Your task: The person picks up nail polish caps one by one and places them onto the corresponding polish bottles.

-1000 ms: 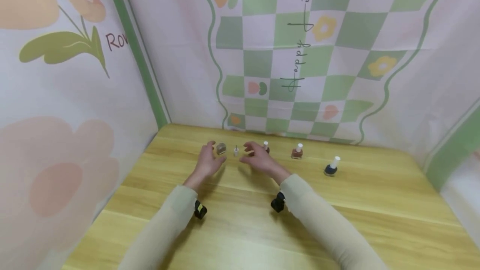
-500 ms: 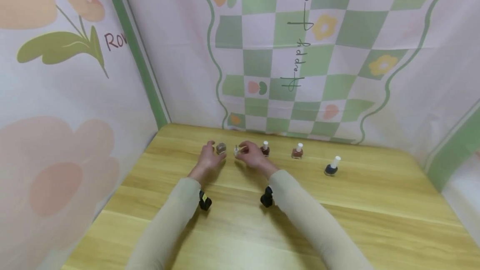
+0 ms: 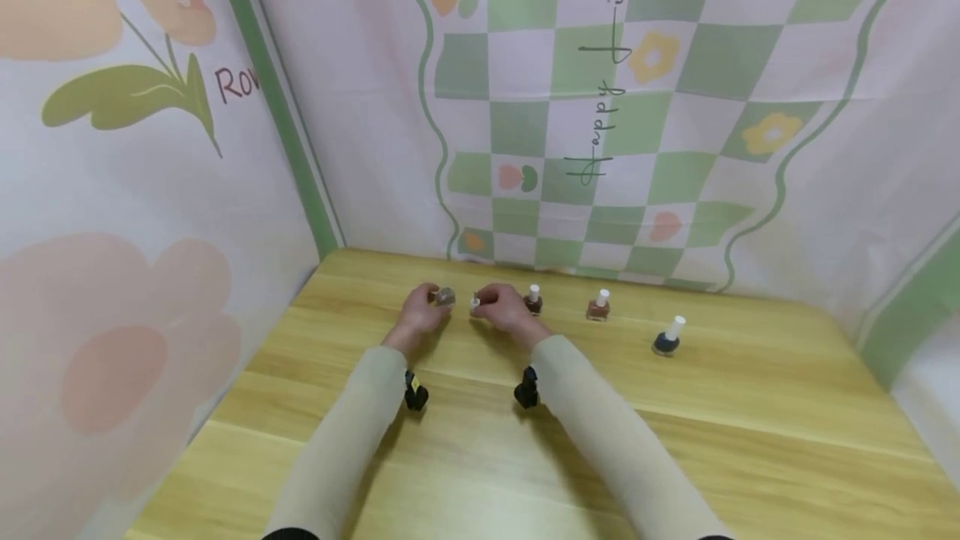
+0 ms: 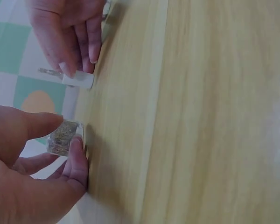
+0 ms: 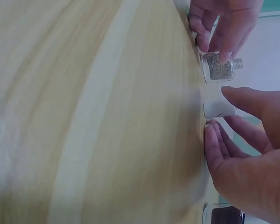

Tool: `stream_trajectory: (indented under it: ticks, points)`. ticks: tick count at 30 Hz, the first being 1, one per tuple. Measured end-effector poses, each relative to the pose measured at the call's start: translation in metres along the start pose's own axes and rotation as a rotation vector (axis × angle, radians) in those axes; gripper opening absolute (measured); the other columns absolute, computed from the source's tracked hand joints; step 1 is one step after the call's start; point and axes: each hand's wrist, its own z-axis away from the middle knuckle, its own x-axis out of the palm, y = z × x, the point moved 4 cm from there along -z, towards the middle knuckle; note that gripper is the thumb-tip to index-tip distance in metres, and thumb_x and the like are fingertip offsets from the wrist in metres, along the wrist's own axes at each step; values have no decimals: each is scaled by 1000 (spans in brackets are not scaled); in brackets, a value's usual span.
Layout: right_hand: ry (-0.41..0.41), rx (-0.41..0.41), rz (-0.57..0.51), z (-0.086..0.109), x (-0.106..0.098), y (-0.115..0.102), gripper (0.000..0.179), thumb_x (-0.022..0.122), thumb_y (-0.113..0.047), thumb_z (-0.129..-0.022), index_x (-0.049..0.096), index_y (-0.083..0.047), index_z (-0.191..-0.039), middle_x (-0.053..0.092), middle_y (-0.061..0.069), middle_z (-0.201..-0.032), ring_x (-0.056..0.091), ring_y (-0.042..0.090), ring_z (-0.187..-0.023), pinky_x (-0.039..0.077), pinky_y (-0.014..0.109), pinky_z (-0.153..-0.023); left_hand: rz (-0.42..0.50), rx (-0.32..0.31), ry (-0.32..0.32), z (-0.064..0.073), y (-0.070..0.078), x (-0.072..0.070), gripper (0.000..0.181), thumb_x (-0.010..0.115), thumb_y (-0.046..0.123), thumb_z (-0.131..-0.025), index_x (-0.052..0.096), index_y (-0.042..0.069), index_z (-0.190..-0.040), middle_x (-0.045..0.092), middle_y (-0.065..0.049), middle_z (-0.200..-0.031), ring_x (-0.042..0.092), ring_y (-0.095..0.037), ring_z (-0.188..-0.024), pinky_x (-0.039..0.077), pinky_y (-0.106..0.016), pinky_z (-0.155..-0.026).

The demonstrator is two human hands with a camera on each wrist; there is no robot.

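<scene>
My left hand pinches a small clear nail polish bottle with silvery glitter inside. The right wrist view shows that bottle without a cap, its neck bare. A short way to the right, my right hand holds the white nail polish cap between thumb and fingers. The cap's brush points up, away from the tabletop. Bottle and cap are apart, both at or just above the wood.
Three capped nail polish bottles stand to the right: a dark red bottle, a reddish-brown bottle and a dark blue bottle. A patterned curtain hangs behind the wooden table.
My right hand has moved left, off the dark red bottle's side, and taken hold of the upturned cap. My left hand's fingers have closed on the glitter bottle, which now looks slightly tilted.
</scene>
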Motion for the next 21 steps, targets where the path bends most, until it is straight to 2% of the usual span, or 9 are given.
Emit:
stream_trajectory:
  ticks: [10,17,21]
  points:
    - [50,3,0,-1,0,-1,28,75,-6,-89,71,1,-117,70,16,-114,64,28,-102,54,34,-84,11,3,43,-11,-3,3,46,69,2,-93,53,-9,-136,56,-28,-135,55,-42,-125,48,-47,-107]
    - [91,10,51,-3,2,-1,26,77,-6,-87,73,1,-112,72,15,-110,65,27,-99,55,33,-84,65,-19,69,-10,-2,5,39,68,-3,-92,58,-10,-129,61,-28,-129,60,-40,-119,53,-43,-101]
    - [98,22,52,-3,3,0,26,78,-5,-87,74,0,-111,73,14,-110,65,28,-101,55,36,-87,76,-23,78,-9,-2,6,37,68,-5,-92,60,-11,-128,62,-27,-127,64,-38,-111,58,-39,-92]
